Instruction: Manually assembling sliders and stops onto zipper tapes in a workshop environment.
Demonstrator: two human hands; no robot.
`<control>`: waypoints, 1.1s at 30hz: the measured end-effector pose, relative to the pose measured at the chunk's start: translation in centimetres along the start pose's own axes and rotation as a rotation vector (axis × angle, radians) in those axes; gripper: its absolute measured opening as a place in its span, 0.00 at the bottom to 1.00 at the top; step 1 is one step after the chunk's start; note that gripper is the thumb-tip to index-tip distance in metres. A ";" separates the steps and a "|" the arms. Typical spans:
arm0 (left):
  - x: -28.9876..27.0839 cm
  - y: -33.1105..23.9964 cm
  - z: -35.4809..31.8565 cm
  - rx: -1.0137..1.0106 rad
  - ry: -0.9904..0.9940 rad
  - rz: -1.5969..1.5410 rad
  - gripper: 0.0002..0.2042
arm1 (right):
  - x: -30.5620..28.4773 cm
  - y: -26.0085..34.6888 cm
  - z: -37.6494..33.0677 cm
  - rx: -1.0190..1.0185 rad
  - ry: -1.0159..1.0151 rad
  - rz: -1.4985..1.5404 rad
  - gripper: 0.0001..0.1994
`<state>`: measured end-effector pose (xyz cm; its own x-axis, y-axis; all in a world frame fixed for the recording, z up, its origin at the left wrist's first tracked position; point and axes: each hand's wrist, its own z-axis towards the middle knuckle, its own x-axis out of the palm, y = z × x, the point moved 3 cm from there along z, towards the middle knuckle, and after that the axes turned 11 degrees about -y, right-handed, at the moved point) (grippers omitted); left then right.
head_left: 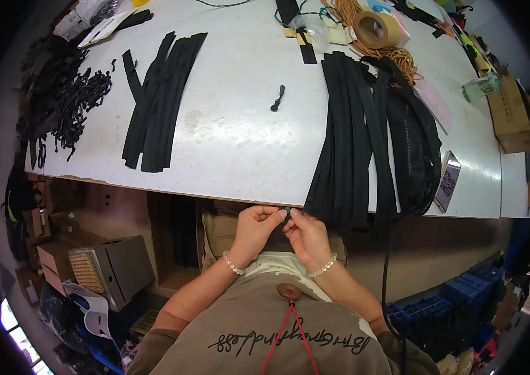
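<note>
At the table's near edge, my left hand (256,232) and my right hand (309,239) meet with thumbs and fingers pinched. Between their fingertips is a small dark piece (287,216), mostly covered, so its kind does not show. Just beyond my right hand, a fan of long flat black strips (343,144) like zipper tape lies with its near ends over the edge. A second bundle of such strips (168,106) rests farther left. One small black looped pull (279,99) lies alone mid-table, and a heap of similar pulls (84,100) is at the far left.
Right of the strips are a black bag-like piece (416,150) and a phone (447,181). A tape roll (377,29) and tan cord (402,61) lie at the back. A black cable (387,275) hangs at my right; cardboard boxes (115,272) stand below left.
</note>
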<state>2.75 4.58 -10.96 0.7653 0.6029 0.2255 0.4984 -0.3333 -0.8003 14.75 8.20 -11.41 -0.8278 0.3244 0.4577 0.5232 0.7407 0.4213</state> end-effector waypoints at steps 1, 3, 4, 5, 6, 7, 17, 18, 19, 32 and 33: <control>0.0 -0.1 0.0 -0.005 -0.001 0.001 0.02 | 0.0 -0.2 0.0 0.003 -0.004 0.000 0.03; 0.1 -0.1 0.0 -0.008 0.002 -0.004 0.02 | 0.1 -0.3 -0.1 -0.012 -0.042 0.026 0.02; 0.0 -0.1 0.1 -0.014 0.001 -0.003 0.02 | 0.3 -0.4 -0.2 -0.008 -0.047 0.026 0.02; 0.0 0.0 0.2 -0.010 0.009 0.002 0.02 | 0.5 -0.3 -0.3 -0.020 -0.077 0.019 0.02; -0.1 0.1 0.3 -0.005 0.018 0.008 0.02 | 0.7 -0.2 -0.4 -0.032 -0.106 0.012 0.02; -0.2 0.1 0.3 -0.011 0.020 0.008 0.02 | 0.8 -0.2 -0.5 -0.031 -0.113 0.013 0.02; -0.4 -0.6 -0.5 0.022 0.033 -0.031 0.03 | 0.5 0.7 -0.4 0.079 0.041 -0.024 0.02; -0.3 -0.9 -0.9 0.039 0.037 -0.042 0.03 | 0.5 1.0 -0.5 0.081 0.089 -0.070 0.04; -0.4 -1.2 -1.4 0.046 0.034 -0.044 0.03 | 0.4 1.2 -1.0 0.081 0.096 -0.073 0.04; -0.6 -4.6 -3.8 0.839 0.182 0.185 0.08 | 1.9 4.0 -5.1 -0.569 0.514 -0.355 0.05; -0.6 -4.7 -3.9 0.870 0.185 0.191 0.08 | 1.9 4.0 -5.2 -0.594 0.519 -0.374 0.05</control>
<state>1.52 2.99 -5.14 0.8939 0.4425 0.0714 -0.0697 0.2946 -0.9531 16.34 8.73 -4.77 -0.8455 -0.2947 0.4453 0.3739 0.2687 0.8877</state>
